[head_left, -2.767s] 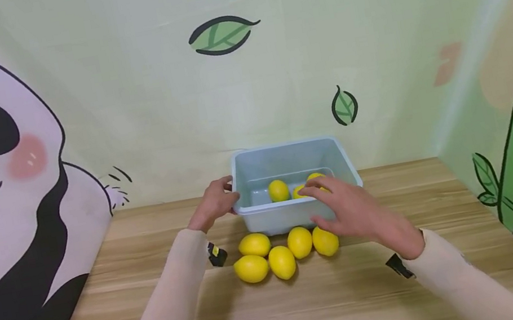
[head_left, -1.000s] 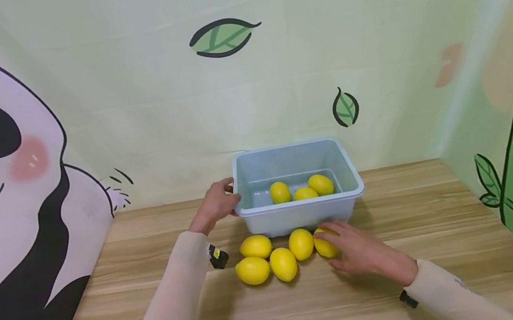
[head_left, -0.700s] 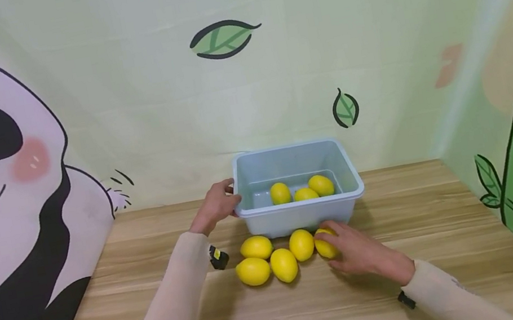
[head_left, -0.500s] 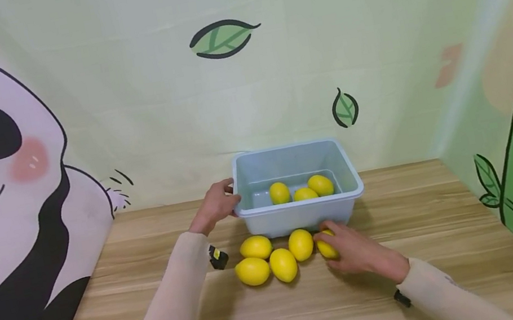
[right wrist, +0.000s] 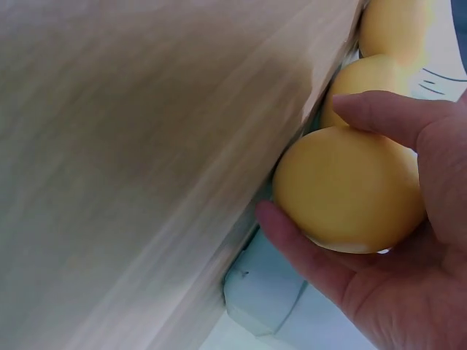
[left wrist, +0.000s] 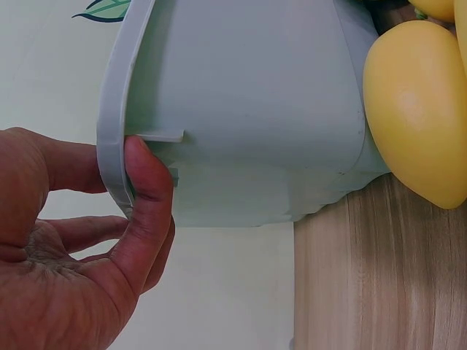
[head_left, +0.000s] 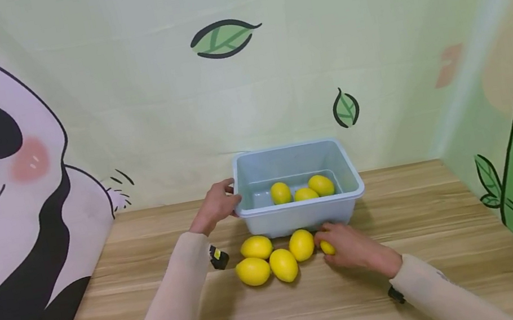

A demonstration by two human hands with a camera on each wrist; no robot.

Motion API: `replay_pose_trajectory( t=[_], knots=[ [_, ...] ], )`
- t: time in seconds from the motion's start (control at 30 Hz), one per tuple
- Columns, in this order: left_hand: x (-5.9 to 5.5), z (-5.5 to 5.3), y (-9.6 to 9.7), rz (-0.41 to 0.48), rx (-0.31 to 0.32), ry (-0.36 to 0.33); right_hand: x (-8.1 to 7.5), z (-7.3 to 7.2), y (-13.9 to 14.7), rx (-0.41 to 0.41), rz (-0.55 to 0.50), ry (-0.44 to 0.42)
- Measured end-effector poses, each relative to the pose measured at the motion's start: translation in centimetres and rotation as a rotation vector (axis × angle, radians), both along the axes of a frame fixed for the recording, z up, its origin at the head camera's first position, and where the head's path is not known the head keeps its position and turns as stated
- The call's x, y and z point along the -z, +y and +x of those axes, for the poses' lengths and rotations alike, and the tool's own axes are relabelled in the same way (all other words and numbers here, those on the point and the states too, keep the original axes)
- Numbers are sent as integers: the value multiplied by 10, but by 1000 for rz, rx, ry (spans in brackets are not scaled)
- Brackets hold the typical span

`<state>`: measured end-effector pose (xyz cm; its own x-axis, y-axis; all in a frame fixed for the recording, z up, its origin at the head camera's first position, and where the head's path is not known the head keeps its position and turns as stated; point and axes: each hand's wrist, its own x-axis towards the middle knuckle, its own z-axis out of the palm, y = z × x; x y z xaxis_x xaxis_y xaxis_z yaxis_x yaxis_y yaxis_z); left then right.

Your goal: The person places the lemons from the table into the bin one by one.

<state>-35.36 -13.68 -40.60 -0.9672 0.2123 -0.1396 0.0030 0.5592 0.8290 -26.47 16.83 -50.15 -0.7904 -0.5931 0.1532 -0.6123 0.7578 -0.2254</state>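
Both my arms are in long, pale cream sleeves, the left sleeve point(head_left: 171, 306) smooth and plain, the right sleeve point(head_left: 447, 292) bearing a small greyish mark near the cuff, too faint to read. At the left cuff I wear a small, blocky black device point(head_left: 220, 260) with a yellow patch; at the right, a similar dark unit point(head_left: 396, 294). Left hand point(head_left: 217, 206) and right hand point(head_left: 351, 245) are ungloved.

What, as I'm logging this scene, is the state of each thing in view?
Bin: upright, uncovered, three lemons visible inside.
Lemons inside: lying loose on the bin's floor.
Held lemon: in the right hand; whether it touches the table is unclear.
Other four lemons: lying on the table before the bin.
Left hand: holding the bin's rim.
Right hand: gripping one lemon.
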Motion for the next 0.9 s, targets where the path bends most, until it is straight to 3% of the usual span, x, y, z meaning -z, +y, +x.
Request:
replay_pose_trajectory(
  t=[0.23, 0.47, 0.9],
  knots=[
    [-1, -1, -1, -7, -5, 9, -1, -1, 1, -7, -15, 29],
    [1, 0, 0, -11, -4, 11, -4, 7, 3, 18, -10, -5],
    [-1, -1, 0, -11, -3, 16, -31, 20, 4, 31, -22, 6]
  ],
)
